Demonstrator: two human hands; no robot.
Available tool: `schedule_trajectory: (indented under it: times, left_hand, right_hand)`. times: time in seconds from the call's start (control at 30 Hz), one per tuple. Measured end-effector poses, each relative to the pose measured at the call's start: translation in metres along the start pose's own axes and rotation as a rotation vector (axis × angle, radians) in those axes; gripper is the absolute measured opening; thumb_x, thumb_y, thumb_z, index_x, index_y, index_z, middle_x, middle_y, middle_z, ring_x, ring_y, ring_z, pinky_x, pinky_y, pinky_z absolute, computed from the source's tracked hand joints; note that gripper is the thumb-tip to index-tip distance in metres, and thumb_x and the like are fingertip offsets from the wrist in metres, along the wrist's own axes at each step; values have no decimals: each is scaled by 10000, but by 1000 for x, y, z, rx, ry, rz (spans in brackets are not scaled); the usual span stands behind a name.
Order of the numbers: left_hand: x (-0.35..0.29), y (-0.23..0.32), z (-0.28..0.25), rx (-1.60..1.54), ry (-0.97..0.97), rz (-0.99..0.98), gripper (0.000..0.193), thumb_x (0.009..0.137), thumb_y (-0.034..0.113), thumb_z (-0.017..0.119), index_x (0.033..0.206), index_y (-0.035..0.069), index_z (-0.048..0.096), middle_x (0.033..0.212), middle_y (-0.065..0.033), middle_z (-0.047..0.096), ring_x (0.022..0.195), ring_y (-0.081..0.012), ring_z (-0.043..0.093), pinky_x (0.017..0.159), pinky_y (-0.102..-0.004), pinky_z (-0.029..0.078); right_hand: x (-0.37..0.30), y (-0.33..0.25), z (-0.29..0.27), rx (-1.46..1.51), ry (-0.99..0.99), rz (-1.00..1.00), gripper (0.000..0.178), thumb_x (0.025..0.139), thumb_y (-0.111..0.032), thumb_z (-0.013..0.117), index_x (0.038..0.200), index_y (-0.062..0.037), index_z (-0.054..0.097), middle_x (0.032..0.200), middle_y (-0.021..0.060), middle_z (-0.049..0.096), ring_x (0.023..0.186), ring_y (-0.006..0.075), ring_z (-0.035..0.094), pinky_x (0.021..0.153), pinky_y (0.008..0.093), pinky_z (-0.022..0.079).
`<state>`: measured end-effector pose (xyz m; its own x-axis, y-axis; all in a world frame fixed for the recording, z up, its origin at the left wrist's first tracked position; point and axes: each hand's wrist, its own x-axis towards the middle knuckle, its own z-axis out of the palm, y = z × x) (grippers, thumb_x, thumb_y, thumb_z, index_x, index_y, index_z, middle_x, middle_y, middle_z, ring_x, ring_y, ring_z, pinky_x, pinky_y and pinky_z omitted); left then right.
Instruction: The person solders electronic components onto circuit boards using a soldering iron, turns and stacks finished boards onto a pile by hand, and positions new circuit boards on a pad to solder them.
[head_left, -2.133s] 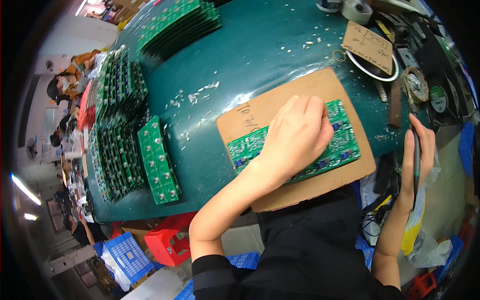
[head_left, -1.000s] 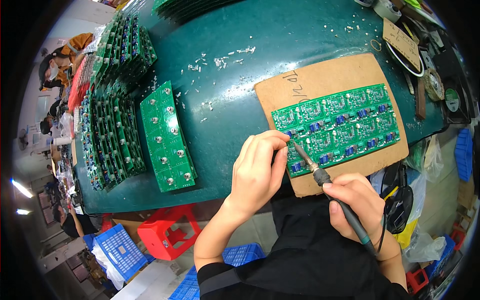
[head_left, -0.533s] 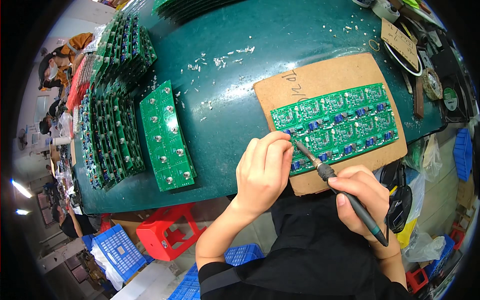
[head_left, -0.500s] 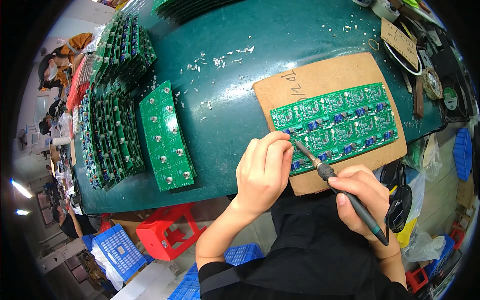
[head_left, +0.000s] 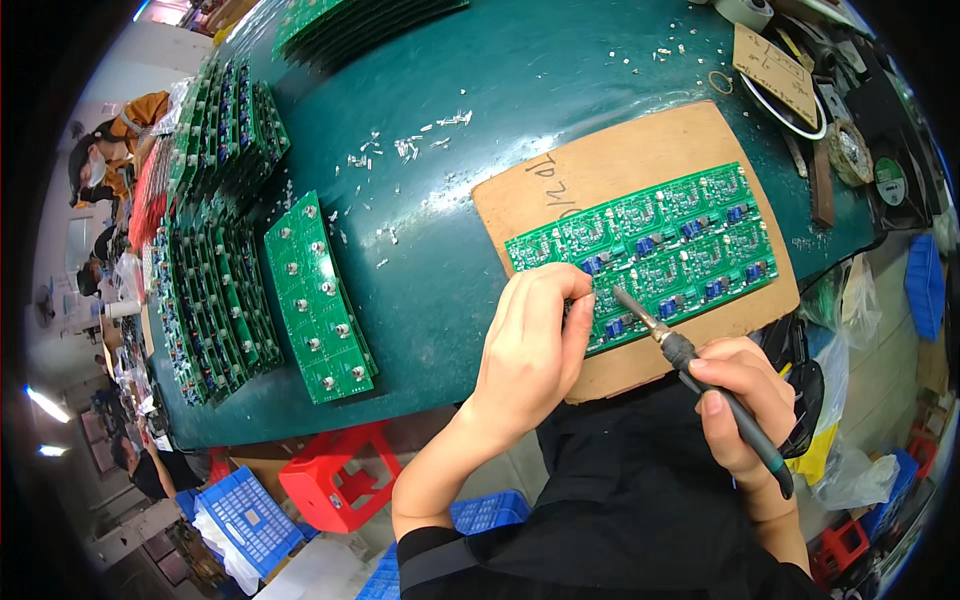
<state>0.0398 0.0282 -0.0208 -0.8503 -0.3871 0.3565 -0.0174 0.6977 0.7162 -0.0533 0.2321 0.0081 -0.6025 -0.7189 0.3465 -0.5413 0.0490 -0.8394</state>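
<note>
Board lies on cardboard, probably light and stiff but fragile, best taken by its edges; my left hand pinches narrowly at its left end, holding what I can't tell; my right hand grips an iron

Person's left hand: bare, fingers bent, thumb close to them. Left forearm: slanting up and rightward. Right hand: bare, curled in a pen-like grip. Right forearm: steep, leaning slightly left toward the wrist.
</note>
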Motion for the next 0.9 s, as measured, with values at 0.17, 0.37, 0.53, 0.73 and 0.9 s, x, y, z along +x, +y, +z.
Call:
schedule_trajectory:
  times: [0.17, 0.37, 0.53, 0.73, 0.9]
  left_hand:
    - [1, -7, 10, 113, 41, 96, 207, 820, -61, 662, 983, -11, 545, 943, -128, 606, 844, -307, 599, 745, -381, 497]
    - [2, -4, 15, 221, 64, 104, 217, 806, -50, 675, 975, 1, 549, 940, -124, 612, 810, -297, 594, 715, -377, 497]
    - [1, -3, 13, 210, 72, 95, 216, 798, -27, 690, 965, 7, 556, 939, -117, 614, 789, -287, 589, 681, -362, 493]
    - [1, 4, 18, 288, 61, 61, 183, 805, -17, 695, 934, 22, 570, 931, -117, 636, 827, -293, 607, 728, -378, 491]
    - [2, 9, 19, 340, 29, 28, 191, 802, -30, 685, 947, 21, 571, 971, -119, 621, 862, -296, 599, 755, -375, 486]
  right_hand:
    - [8, 1, 4, 21, -15, 36, 229, 783, 8, 632, 1007, 43, 665, 781, 125, 627, 740, 282, 639, 682, 355, 523]
    - [11, 3, 4, -20, -59, -55, 286, 753, 21, 650, 1038, 25, 678, 778, 117, 619, 733, 277, 634, 673, 347, 522]
    - [9, 5, -4, -6, -28, -47, 271, 756, 18, 646, 1024, 34, 673, 781, 124, 621, 721, 279, 632, 668, 350, 519]
    - [13, 7, -3, 31, -52, -16, 256, 762, 15, 639, 1015, 51, 665, 790, 126, 627, 733, 279, 631, 673, 347, 514]
    - [14, 6, -4, 41, -54, -15, 253, 756, 18, 633, 1004, 52, 667, 781, 126, 622, 730, 279, 629, 670, 346, 510]
